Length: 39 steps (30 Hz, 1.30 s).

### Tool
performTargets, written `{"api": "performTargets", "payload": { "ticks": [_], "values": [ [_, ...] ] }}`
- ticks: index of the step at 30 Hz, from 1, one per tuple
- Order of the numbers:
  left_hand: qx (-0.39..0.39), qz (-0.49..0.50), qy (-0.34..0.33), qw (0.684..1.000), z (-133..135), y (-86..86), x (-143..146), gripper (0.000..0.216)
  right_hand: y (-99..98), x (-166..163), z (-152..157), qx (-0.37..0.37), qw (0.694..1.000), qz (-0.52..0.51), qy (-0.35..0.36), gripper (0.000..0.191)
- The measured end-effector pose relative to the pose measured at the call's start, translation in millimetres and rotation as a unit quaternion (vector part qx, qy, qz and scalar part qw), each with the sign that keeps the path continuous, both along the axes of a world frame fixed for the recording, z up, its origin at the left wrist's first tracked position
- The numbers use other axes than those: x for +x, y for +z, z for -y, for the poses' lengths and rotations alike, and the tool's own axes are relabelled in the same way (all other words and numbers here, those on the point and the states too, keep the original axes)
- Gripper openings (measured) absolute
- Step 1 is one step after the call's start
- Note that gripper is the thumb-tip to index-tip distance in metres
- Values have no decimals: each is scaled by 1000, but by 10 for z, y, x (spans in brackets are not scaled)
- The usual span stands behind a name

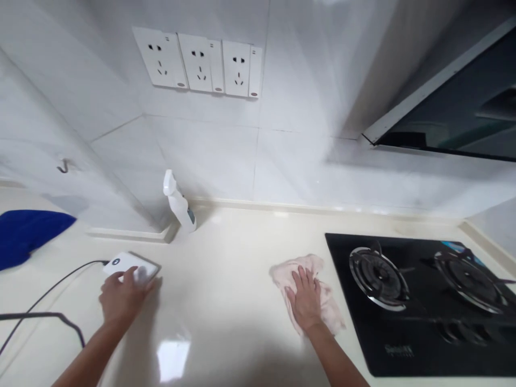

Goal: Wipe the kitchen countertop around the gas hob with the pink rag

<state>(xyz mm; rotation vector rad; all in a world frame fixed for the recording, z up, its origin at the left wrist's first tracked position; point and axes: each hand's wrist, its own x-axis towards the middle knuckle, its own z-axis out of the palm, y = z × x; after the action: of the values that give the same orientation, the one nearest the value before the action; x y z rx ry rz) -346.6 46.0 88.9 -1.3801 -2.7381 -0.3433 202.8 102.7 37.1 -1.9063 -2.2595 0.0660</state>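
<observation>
My right hand (305, 297) lies flat, fingers stretched out, on a pale pink cloth (310, 287) spread on the cream countertop (226, 279), just left of the black gas hob (423, 306). My left hand (123, 293) rests on a small white flat device (128, 265) at the left. Its fingers curl over the device's near edge, and a dark cable (48, 293) runs off from the device to the left.
A white spray bottle (179, 203) stands against the tiled wall behind the device. A blue cloth (26, 234) lies at the far left. Three wall sockets (197, 62) sit above. A range hood (455, 102) hangs over the hob at the upper right.
</observation>
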Motion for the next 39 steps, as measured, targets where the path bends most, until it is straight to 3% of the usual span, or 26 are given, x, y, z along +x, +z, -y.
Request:
{"api": "performTargets", "payload": {
  "ticks": [2, 4, 6, 8, 11, 14, 17, 19, 22, 26, 28, 30, 32, 34, 37, 38, 39],
  "values": [
    [44, 17, -37, 998, 52, -79, 440, 63, 21, -94, 54, -16, 1000, 7, -23, 56],
    [86, 93, -122, 984, 118, -178, 1032, 48, 33, -171, 214, -10, 1000, 1, -21, 60],
    [109, 189, -240, 946, 174, -255, 1692, 38, 36, -216, 449, 14, 1000, -16, 1, 63],
    [118, 268, -316, 902, 189, -283, 2323, 40, 24, -211, 700, 36, 998, -32, 27, 64],
    [92, 347, -398, 844, 93, -254, 3059, 46, -45, -91, 1024, 57, 998, -38, 14, 66],
    [16, 377, -429, 821, -84, -224, 3487, 60, -158, 129, 1260, 56, 998, -23, -14, 67],
    [-80, 384, -408, 824, -200, -209, 3686, 71, -176, 355, 1365, 25, 1000, -12, 8, 69],
    [-125, 393, -390, 823, -220, -185, 3754, 69, -81, 475, 1307, -21, 999, -29, 18, 65],
    [-153, 398, -383, 819, -239, -122, 3834, 53, 151, 593, 1000, -105, 990, -88, 8, 48],
    [-156, 397, -355, 832, -423, 2, 3925, 33, 376, 587, 434, -133, 981, -138, 0, 34],
    [-140, 407, -334, 839, -556, 115, 3900, 43, 454, 522, 248, -146, 974, -173, -3, 44],
    [-119, 424, -325, 837, -639, 289, 3799, 55, 558, 452, 181, -157, 962, -223, -1, 64],
    [-110, 459, -340, 813, -630, 511, 3652, 60, 703, 406, 211, -165, 947, -276, 12, 84],
    [-112, 529, -369, 756, -550, 730, 3533, 56, 865, 404, 278, -188, 917, -351, 28, 96],
    [-88, 644, -363, 667, -451, 894, 3532, 64, 1024, 506, 315, -254, 829, -498, 5, 101],
    [-74, 662, -345, 662, -453, 876, 3577, 69, 1031, 574, 296, -261, 813, -519, -19, 99],
    [-63, 660, -322, 676, -476, 820, 3628, 69, 1014, 658, 265, -254, 815, -518, -48, 97]
  ]
}}
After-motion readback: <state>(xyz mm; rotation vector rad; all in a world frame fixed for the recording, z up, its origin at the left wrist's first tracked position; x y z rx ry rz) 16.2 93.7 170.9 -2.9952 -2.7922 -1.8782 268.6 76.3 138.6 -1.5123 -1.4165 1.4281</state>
